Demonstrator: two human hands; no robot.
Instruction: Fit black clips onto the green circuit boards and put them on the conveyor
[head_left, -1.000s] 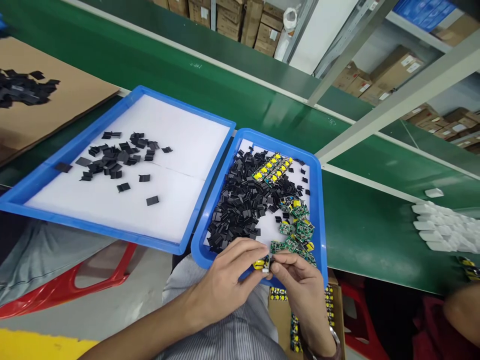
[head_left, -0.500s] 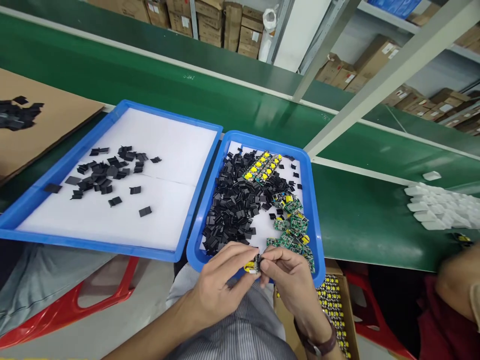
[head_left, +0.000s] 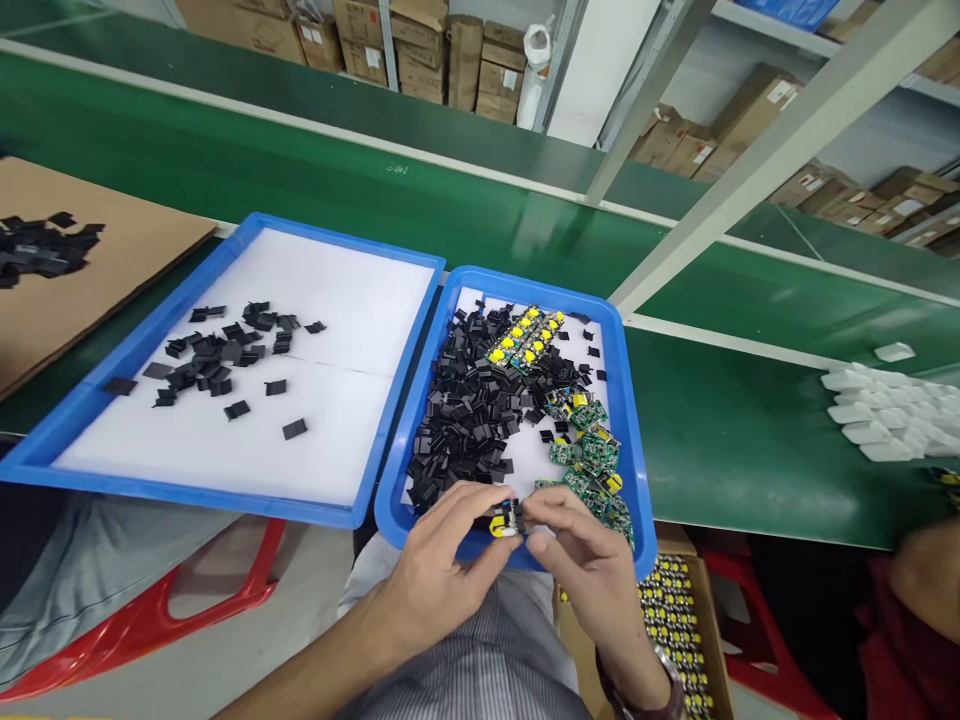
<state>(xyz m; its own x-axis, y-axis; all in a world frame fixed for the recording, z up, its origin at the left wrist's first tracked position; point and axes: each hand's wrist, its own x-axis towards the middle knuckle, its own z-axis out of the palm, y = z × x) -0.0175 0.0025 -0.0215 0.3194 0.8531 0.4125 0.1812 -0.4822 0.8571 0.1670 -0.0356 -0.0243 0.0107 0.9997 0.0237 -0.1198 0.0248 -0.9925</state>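
Note:
My left hand (head_left: 450, 560) is closed, pinching a small circuit board (head_left: 508, 522) with a yellow component between thumb and fingers. A black piece shows at the board's right side. My right hand (head_left: 585, 550) is close against that side; its index fingertip is at the board and its thumb stands a little apart, with nothing visible between them. Both hands are over the near edge of the smaller blue tray (head_left: 637, 480). In this tray lie a heap of folded black pieces (head_left: 472, 400), loose green circuit boards (head_left: 596, 450) and panels of boards with yellow components (head_left: 525, 335).
Left of it, a larger blue tray (head_left: 322, 512) holds scattered black pieces (head_left: 217, 355). Cardboard (head_left: 135, 225) with more black pieces lies farther left. White plastic parts (head_left: 892, 410) are on the green bench at right. Below stands a carton (head_left: 712, 620) of boards. Another person's arm (head_left: 926, 570) is at right.
My right thumb and index finger have parted slightly from their pinch. The black piece shows more plainly against the board, which my left hand still holds. The view has shifted slightly.

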